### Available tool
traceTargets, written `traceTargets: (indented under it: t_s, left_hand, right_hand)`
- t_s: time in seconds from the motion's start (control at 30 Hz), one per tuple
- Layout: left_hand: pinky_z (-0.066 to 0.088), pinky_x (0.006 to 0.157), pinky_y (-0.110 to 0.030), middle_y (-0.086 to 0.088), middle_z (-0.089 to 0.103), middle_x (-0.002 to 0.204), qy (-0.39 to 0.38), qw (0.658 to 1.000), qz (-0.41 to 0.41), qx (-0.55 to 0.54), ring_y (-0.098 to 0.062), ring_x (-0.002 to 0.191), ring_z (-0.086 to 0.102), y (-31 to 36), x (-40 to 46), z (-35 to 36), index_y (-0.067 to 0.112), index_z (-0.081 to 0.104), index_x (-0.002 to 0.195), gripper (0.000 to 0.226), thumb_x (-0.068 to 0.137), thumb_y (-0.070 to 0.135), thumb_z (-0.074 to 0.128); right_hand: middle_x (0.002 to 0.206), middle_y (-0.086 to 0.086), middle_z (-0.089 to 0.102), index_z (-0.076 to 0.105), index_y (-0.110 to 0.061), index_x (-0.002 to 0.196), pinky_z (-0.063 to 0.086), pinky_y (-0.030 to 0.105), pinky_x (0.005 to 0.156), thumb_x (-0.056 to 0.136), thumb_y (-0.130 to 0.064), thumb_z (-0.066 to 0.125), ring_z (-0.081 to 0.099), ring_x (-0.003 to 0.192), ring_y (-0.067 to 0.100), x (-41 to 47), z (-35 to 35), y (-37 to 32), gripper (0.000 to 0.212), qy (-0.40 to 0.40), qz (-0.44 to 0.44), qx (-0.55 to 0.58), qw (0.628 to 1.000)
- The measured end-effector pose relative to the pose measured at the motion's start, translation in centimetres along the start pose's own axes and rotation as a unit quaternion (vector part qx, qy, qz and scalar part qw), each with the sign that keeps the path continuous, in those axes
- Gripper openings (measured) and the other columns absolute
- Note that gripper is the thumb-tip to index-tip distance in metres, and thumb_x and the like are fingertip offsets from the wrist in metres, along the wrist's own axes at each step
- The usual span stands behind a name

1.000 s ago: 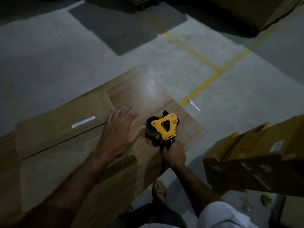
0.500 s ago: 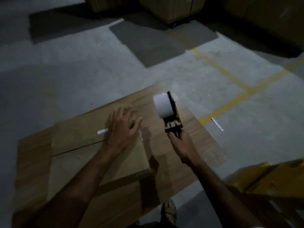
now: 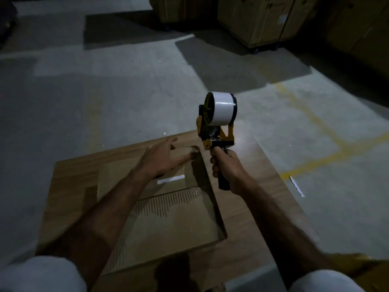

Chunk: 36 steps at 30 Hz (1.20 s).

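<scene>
A flat cardboard box (image 3: 168, 224) lies on a wood-grain board (image 3: 252, 207) on the concrete floor. A white label strip (image 3: 171, 179) sits on its upper flap. My left hand (image 3: 162, 159) reaches over the box's far edge with fingers stretched out, fingertips near the far right corner. My right hand (image 3: 226, 167) grips the black handle of a yellow tape dispenser (image 3: 216, 123), held upright above the board to the right of the box. Its white tape roll (image 3: 221, 108) points up and away.
Large cardboard crates on wheels (image 3: 259, 20) stand at the back. Yellow floor lines (image 3: 328, 157) run across the concrete on the right. A white paper scrap (image 3: 296, 186) lies beside the board. A yellowish box corner (image 3: 357, 264) shows at bottom right.
My right hand lifted the tape dispenser off the board and raised it upright. My left hand slid from the box's top toward its far right corner. The camera tilted up.
</scene>
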<state>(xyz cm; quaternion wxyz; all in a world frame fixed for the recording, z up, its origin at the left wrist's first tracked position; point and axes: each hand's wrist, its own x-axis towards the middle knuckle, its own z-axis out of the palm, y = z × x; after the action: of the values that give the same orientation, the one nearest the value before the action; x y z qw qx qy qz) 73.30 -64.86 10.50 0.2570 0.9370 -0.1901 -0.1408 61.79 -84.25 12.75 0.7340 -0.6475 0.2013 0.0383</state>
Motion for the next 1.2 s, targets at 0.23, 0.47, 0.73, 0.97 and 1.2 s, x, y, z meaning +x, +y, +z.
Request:
traceTargets:
  t_s: [0.23,0.47,0.73,0.97,1.2]
  left_hand:
    - [0.048,0.083,-0.011,0.002,0.043,0.159,-0.061,0.964,0.030,-0.258,-0.011,0.129,0.051,-0.4,3.1,-0.3,0.017,0.030,0.162,0.089,0.089,0.017,0.081]
    - [0.054,0.102,-0.031,-0.008,0.061,0.144,-0.184,0.913,0.018,-0.364,-0.019,0.127,0.061,-1.1,5.2,-0.2,0.012,0.048,0.152,0.063,0.094,-0.003,0.069]
    - [0.049,0.110,-0.041,-0.013,0.073,0.121,-0.175,0.930,0.038,-0.320,-0.026,0.118,0.066,-0.6,5.2,-0.6,0.002,0.072,0.121,0.028,0.095,-0.005,0.064]
    - [0.052,0.107,-0.046,-0.007,0.074,0.121,-0.104,0.943,0.087,-0.304,-0.021,0.116,0.068,-1.1,4.3,0.5,0.007,0.070,0.126,0.027,0.099,0.007,0.066]
    - [0.057,0.078,-0.028,0.003,0.078,0.096,0.044,0.938,0.125,-0.319,-0.011,0.090,0.074,-0.8,3.3,1.2,0.015,0.078,0.104,0.014,0.101,0.023,0.067]
  right_hand:
    - [0.063,-0.008,0.044,0.048,-0.020,0.080,0.036,0.018,0.049,0.109,-0.025,0.045,0.040,0.053,0.006,0.3,2.2,0.3,0.029,-0.017,0.009,-0.050,0.999]
    - [0.067,-0.005,0.045,0.051,-0.018,0.085,0.038,0.017,0.048,0.108,-0.026,0.048,0.043,0.050,0.002,-0.5,2.9,-0.1,0.024,0.014,0.043,-0.082,0.996]
    - [0.067,-0.003,0.041,0.047,-0.019,0.084,0.033,0.023,0.050,0.107,-0.026,0.049,0.039,0.053,0.008,-1.3,3.3,0.0,0.024,0.012,0.073,-0.046,0.996]
    - [0.059,-0.013,0.052,0.051,-0.020,0.084,0.038,0.019,0.051,0.108,-0.027,0.048,0.049,0.049,0.000,-1.7,3.6,-0.4,0.025,0.016,0.065,-0.048,0.997]
    - [0.061,-0.007,0.045,0.049,-0.021,0.076,0.035,0.025,0.054,0.106,-0.028,0.050,0.040,0.051,0.007,-1.4,3.0,-1.9,0.031,0.010,0.046,-0.014,0.999]
